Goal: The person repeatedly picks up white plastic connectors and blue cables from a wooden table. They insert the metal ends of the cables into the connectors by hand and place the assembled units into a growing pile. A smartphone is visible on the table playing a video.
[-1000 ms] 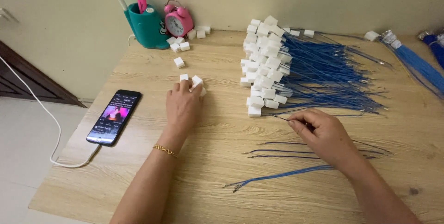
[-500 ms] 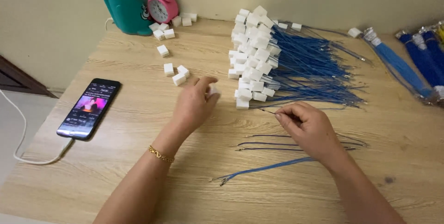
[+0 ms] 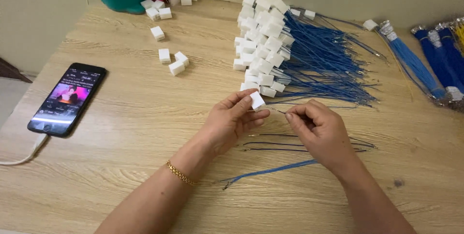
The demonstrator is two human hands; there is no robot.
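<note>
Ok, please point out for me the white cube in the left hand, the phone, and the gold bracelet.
white cube (image 3: 257,100), head view, on its front face.
phone (image 3: 67,99), head view, middle of the lit screen.
gold bracelet (image 3: 180,174), head view, on the chain over the left wrist.

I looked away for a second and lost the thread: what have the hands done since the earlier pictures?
The left hand left the loose white cubes, picked one up, and now holds that white cube at its fingertips, drawn in toward the right hand. The right hand still pinches the thin wire, its end now at the cube. The phone, the pile of finished wires and the loose wires lie as before.
</note>
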